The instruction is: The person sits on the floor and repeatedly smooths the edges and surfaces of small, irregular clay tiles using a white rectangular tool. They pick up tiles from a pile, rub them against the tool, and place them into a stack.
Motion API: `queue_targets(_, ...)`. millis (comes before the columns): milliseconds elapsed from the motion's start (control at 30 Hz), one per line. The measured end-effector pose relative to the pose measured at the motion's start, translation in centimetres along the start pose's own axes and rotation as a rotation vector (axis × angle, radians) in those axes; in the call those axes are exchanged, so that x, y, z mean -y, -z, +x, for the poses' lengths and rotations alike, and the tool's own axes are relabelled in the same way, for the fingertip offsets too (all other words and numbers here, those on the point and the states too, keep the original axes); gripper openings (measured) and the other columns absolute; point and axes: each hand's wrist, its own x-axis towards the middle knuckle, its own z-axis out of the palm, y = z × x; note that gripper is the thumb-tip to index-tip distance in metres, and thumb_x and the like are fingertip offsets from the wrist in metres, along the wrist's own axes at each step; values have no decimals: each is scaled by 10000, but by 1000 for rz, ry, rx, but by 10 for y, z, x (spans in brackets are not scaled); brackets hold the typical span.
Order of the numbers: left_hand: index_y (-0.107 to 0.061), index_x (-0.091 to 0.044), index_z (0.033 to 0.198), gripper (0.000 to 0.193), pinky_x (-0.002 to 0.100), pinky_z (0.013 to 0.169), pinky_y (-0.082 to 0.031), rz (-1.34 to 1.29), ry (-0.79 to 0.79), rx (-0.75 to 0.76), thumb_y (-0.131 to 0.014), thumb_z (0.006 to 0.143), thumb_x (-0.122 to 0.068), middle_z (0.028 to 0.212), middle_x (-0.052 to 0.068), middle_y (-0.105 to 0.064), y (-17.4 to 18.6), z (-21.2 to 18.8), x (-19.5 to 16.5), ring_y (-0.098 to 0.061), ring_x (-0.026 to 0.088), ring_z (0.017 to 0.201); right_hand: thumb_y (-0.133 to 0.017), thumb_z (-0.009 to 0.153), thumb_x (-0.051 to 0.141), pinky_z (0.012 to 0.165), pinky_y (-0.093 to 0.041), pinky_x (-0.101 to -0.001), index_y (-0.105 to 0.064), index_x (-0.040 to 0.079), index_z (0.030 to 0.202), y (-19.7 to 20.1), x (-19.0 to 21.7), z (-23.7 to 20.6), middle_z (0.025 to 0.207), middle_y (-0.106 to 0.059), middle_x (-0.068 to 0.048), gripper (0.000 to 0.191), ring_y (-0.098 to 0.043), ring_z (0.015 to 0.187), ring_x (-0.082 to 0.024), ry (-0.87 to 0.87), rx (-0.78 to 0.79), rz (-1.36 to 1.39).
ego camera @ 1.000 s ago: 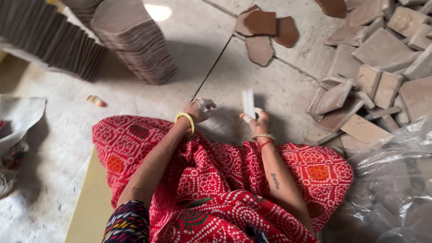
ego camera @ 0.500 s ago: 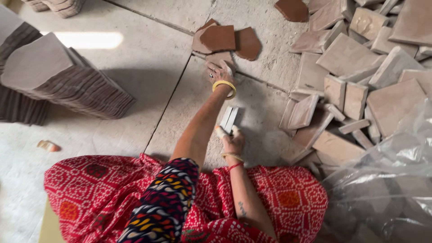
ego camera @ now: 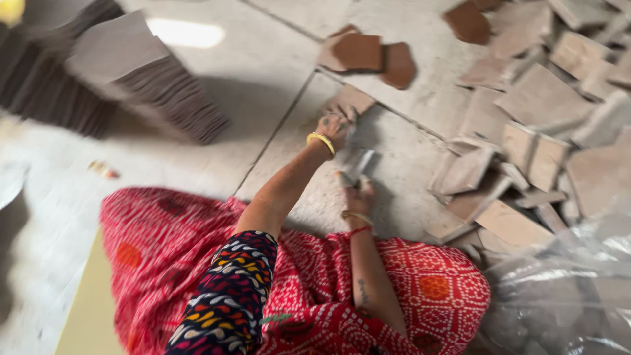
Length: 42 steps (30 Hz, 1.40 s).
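Observation:
I sit on a concrete floor in red patterned cloth. My left hand (ego camera: pixel 334 125), with a yellow bangle at the wrist, is stretched forward and grips a brown flat cardboard piece (ego camera: pixel 355 98) lying on the floor. My right hand (ego camera: pixel 358 190) stays close to my knees and holds a small pale grey flat piece (ego camera: pixel 360 163) upright. The picture is motion-blurred, so finger detail is soft.
More brown pieces (ego camera: pixel 368 54) lie just beyond my left hand. A loose heap of tan cardboard pieces (ego camera: pixel 539 125) fills the right side. Tall stacks of flat sheets (ego camera: pixel 148 79) stand at the upper left. Clear plastic sheeting (ego camera: pixel 565 296) bunches at the lower right.
My left hand reached forward from near my knees to the brown piece on the floor and now grips it. My right hand kept the grey piece and barely moved.

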Motion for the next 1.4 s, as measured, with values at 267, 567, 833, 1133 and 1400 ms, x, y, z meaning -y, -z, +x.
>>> queue_targets(267,-563,-185,1363,487,523,943,-500,-384,236,-186,-612,881,-235,1267,158,-634,60,-102,62,-632,377,1162,-874,904,247,649,-434,-299,-666,-61,1000,9,14,-11,873,-648,-72,384,-509,720,-111,-108,61,83)
queue_targets(567,-586,-251,1363,452,482,1014,-482,-366,91,139,-637,915,-279,1381,143,-583,38,-68,78,-579,377,1238,-820,827,107,669,-501,-270,-690,0,1164,20,-3,-15,973,-727,-59,376,-616,746,-150,-227,103,183)
queue_targets(833,-557,-187,1394,465,411,877,-563,-749,56,-95,-635,936,-160,1243,173,-669,4,-100,49,-674,314,1020,-813,788,170,703,-535,-287,-700,18,1169,27,-16,-26,925,-746,-65,425,-674,788,-174,-14,200,-116)
queue_targets(1133,-641,-11,1124,211,275,612,-582,-1741,134,92,-703,998,-168,877,91,-695,-56,-216,54,-665,138,714,-825,913,199,727,-553,-313,-718,14,1074,-11,5,-74,949,-734,-79,267,-668,839,-153,146,754,-34)
queue_targets(1400,-545,-170,1379,614,472,955,-489,-816,271,-149,-792,833,-301,1288,111,-597,-50,-187,45,-570,316,1125,-645,966,132,658,-568,-262,-612,24,1328,-9,32,-76,1080,-750,-52,379,-741,843,-127,-116,337,161)
